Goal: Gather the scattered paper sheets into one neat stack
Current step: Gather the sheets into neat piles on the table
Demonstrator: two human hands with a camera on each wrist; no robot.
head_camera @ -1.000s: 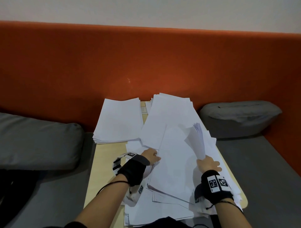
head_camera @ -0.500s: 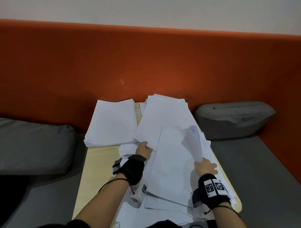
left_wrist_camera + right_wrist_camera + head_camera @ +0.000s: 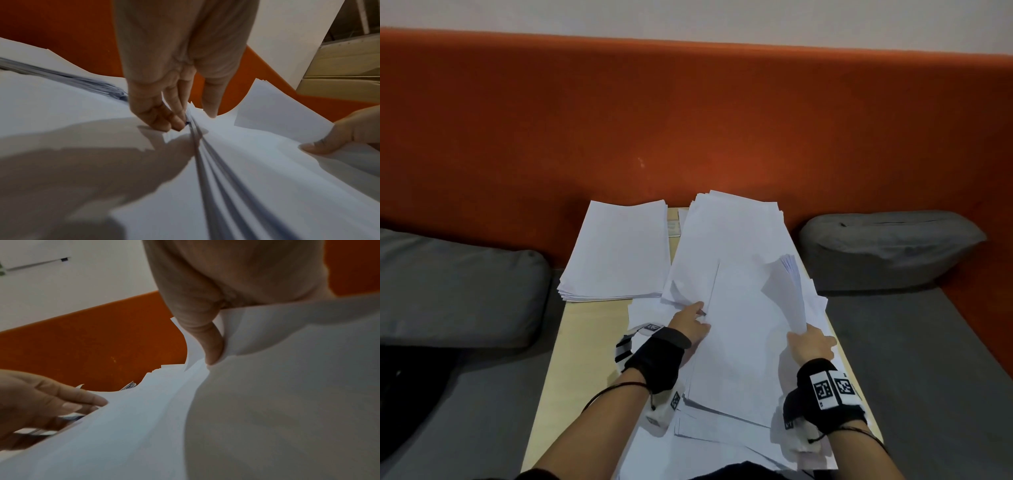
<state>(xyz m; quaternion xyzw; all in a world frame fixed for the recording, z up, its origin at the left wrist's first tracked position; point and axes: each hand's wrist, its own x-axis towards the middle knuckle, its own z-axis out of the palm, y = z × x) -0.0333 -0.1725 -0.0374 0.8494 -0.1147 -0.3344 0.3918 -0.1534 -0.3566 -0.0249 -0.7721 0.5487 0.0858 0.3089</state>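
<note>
White paper sheets [image 3: 736, 329] lie in a loose, overlapping spread across the right and near part of the pale wooden bench [image 3: 585, 342], their edges fanned at different angles and some hanging past the bench's near and right edges. On the far left of the bench sits a squarer pile of white paper [image 3: 619, 250], its edges roughly lined up, just beside the spread and slightly overlapped by it at the near right corner.

The person's left hand [image 3: 688, 325] is at the left edge of the spread; the left wrist view shows its fingers [image 3: 164, 116] curled down and the thumb on the other side, pinching the edges of several sheets together. The right hand [image 3: 810, 344] is on the right side of the spread, thumb [image 3: 211, 344] pressed on top, gripping a small bundle of sheets [image 3: 787, 294] whose far end curls up off the rest. The two hands are well apart, with the top sheets between them. Both wrists carry black straps with black-and-white square markers.

An orange padded backrest [image 3: 688, 120] runs behind the bench. A grey cushion [image 3: 455, 284] lies to the left and another grey cushion [image 3: 887, 246] at the far right, on a grey seat [image 3: 928, 377].
</note>
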